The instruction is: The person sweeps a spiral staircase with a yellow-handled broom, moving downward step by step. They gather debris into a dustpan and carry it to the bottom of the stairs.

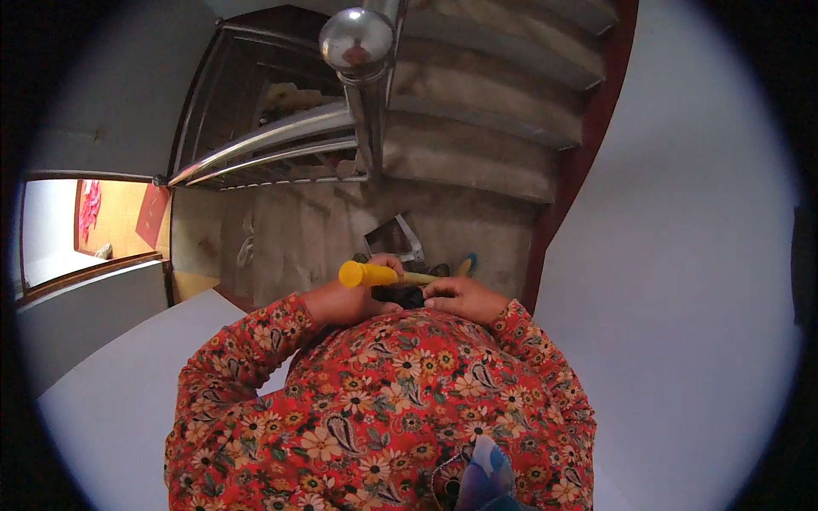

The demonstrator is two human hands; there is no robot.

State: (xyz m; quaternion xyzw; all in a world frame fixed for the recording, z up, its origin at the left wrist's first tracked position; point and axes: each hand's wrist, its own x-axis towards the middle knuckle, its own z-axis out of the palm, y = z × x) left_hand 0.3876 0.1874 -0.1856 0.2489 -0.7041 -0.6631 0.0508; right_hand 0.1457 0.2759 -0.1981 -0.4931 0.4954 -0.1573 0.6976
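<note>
My left hand [377, 290] is in front of my waist, its fingers wrapped around a stick-like handle [418, 278] with a thick yellow end [367, 274] pointing left. The pale shaft runs to the right, past my right hand [463, 297]. Between both hands is a crumpled-looking black item [401, 296], too dark to name. The thumb and forefinger of my right hand pinch at its edge. Below the hands, a flat dark piece with a light rim [395, 239] lies on the floor. A blue and yellow thing [470, 264] shows beyond my right hand, partly hidden.
Concrete stairs [473, 121] rise ahead, bordered by a dark red skirting [581, 140] and a pale wall [677, 211]. A metal railing [281, 131] meets a post with a ball top [358, 41]. At left is a window opening [96, 223]. A bluish cloth [489, 476] hangs at my chest.
</note>
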